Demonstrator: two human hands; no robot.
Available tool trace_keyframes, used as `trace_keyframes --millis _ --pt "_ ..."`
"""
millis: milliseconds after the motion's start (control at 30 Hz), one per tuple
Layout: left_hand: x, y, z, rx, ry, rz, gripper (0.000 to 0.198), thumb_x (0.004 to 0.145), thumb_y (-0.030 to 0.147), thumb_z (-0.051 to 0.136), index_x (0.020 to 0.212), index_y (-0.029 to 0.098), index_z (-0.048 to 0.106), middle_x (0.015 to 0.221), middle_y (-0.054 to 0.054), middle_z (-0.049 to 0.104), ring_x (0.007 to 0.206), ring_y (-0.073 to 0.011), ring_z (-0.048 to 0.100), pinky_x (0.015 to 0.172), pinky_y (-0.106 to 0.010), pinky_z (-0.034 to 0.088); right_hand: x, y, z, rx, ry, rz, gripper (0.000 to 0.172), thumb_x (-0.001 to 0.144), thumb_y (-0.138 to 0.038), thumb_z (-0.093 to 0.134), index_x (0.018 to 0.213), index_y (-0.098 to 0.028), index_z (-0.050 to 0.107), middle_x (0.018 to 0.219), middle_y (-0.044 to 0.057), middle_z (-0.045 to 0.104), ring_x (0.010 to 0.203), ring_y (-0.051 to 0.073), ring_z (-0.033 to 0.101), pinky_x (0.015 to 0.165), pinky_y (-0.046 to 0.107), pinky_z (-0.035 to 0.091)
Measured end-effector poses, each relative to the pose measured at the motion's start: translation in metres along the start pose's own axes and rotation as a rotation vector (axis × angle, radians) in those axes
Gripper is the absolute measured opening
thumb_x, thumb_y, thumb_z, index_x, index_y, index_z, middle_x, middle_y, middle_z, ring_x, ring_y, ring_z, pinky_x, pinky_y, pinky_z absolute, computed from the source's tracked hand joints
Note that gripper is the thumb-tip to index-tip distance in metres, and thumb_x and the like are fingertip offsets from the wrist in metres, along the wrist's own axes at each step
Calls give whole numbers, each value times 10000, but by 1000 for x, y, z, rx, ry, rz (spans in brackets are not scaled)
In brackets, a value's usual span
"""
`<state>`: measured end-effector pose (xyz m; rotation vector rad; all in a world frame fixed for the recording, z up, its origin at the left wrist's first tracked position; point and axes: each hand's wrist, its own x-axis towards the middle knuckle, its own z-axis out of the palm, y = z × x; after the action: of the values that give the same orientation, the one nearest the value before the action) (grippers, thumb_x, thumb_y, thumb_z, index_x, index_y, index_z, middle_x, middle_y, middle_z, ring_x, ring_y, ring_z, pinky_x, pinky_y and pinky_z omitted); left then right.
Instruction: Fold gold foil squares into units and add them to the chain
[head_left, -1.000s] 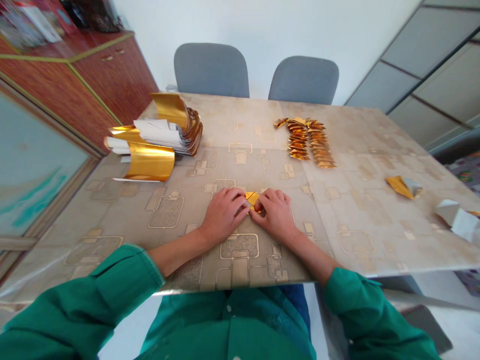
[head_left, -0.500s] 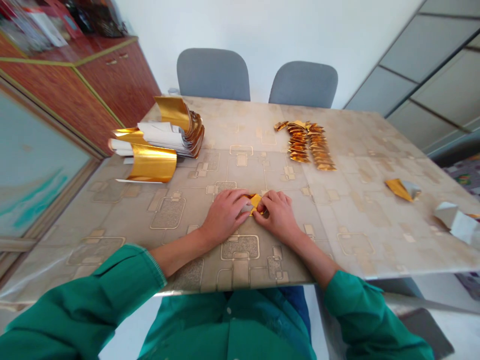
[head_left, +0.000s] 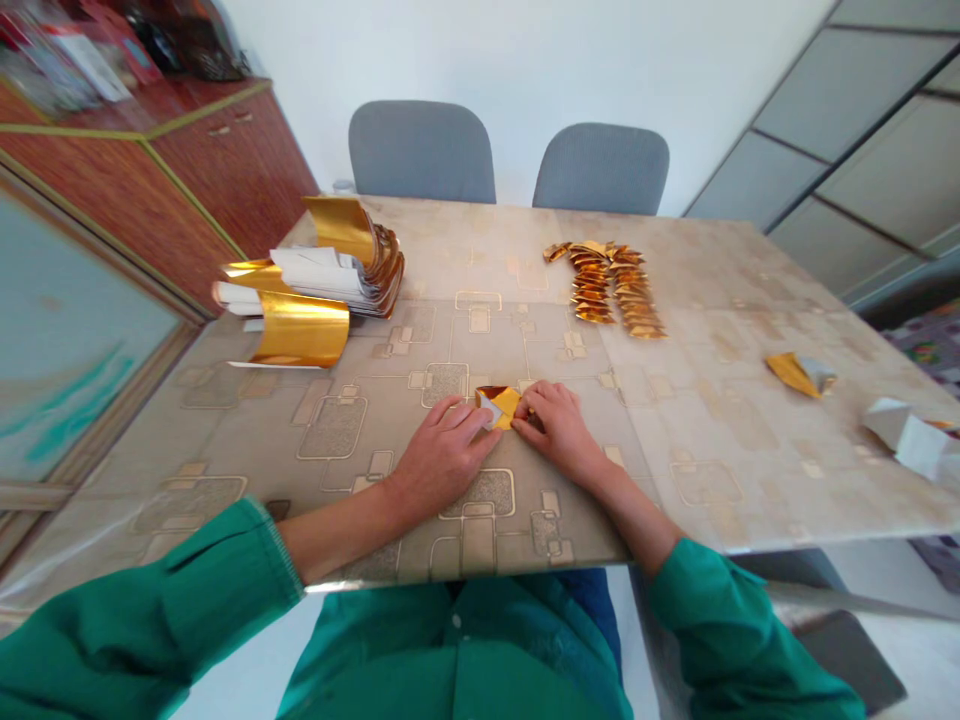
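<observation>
Between my hands, on the patterned tablecloth (head_left: 337, 425), lies a small piece of gold foil paper (head_left: 507, 404), partly folded, with its pale underside showing on the left. My left hand (head_left: 442, 450) has its fingertips on the lower left of the paper, thumb and fingers closed at its edge. At the right end, my right hand (head_left: 556, 425) pinches the paper between thumb and curled fingers. My fingers cover part of both ends.
Stacked gold and white paper sheets (head_left: 304, 330) curl up on the left. Two rows of folded gold pieces (head_left: 637, 292) lie at the back right. A loose folded gold paper (head_left: 792, 374) and a whitish paper piece (head_left: 919, 448) rest on the right. Two grey chairs (head_left: 422, 150) stand behind.
My left hand has drawn back slightly down and to the left, uncovering more of the folded paper. My right hand keeps its hold on the right end. The view has shifted slightly.
</observation>
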<state>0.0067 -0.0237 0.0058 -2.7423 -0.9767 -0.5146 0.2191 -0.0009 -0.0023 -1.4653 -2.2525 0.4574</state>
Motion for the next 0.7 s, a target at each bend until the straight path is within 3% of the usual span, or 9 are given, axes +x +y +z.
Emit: trace_keyframes --millis 267,533,700 --pt "6 -14 1 48 12 -35 126 961 237 578 952 188 693 971 -41 670 965 -222 553 1051 -465 365 -2 3 -7 48 0 -131 72 940 -207 583 939 -238 647 975 20 633 950 204 511 864 350 329" --pt "22 -29 10 -14 25 113 184 998 235 523 1022 176 695 938 -46 679 937 -205 560 896 -358 454 1 -2 -6 -5 10 -212 91 925 -185 585 999 -219 624 1169 56 642 1055 228 516 888 363 366" --pt "22 -30 15 -22 45 108 193 997 199 508 1010 156 696 913 -57 691 867 -197 593 806 -333 484 2 -1 -7 25 -10 -211 146 932 -198 582 1074 -221 608 1073 54 658 1006 227 531 861 362 384"
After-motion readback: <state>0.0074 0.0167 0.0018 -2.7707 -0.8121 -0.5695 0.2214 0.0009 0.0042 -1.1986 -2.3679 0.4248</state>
